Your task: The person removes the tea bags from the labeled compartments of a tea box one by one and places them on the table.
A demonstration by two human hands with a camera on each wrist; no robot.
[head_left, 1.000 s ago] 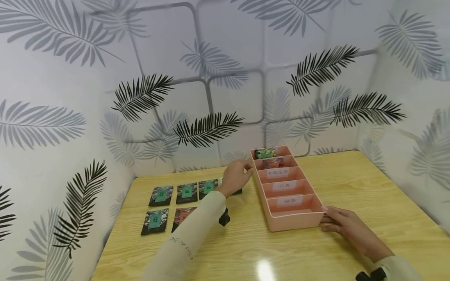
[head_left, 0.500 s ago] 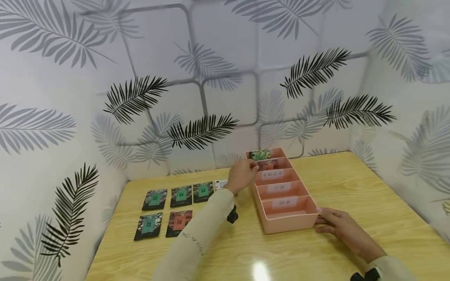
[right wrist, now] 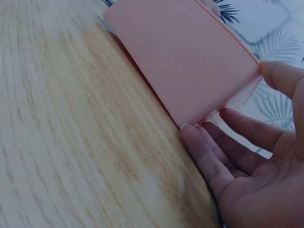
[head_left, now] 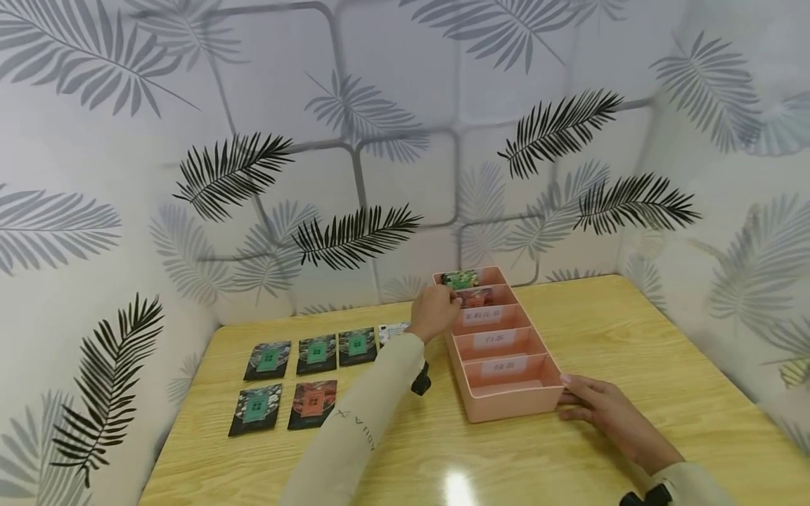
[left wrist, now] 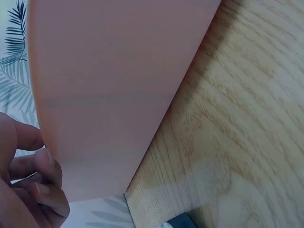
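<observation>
A long pink divided box (head_left: 515, 406) stands on the table, several compartments in a row with white labels. My left hand (head_left: 435, 311) reaches over its left rim, thumb and forefinger pinching the near edge of a red tea sachet (head_left: 477, 298) in the second compartment from the back. In the left wrist view its other fingers (left wrist: 50, 166) curl beside the outer wall; the fingertips inside are hidden there. My right hand (head_left: 604, 414) grips the near right corner, thumb at the rim and fingers under it. A green tea sachet (head_left: 460, 280) lies in the rearmost compartment.
Left of the box lie dark tea sachets with green labels (head_left: 268, 358) and one with a red label (head_left: 313, 402), in two rows. A white-patterned sachet (head_left: 394, 330) is partly behind the left forearm. A leaf-patterned wall (head_left: 405, 169) closes off the table's back.
My left hand has moved right from the box's left rim to the red sachet, uncovering the white-patterned one. The right hand keeps its hold on the corner. The camera view has shifted slightly.
</observation>
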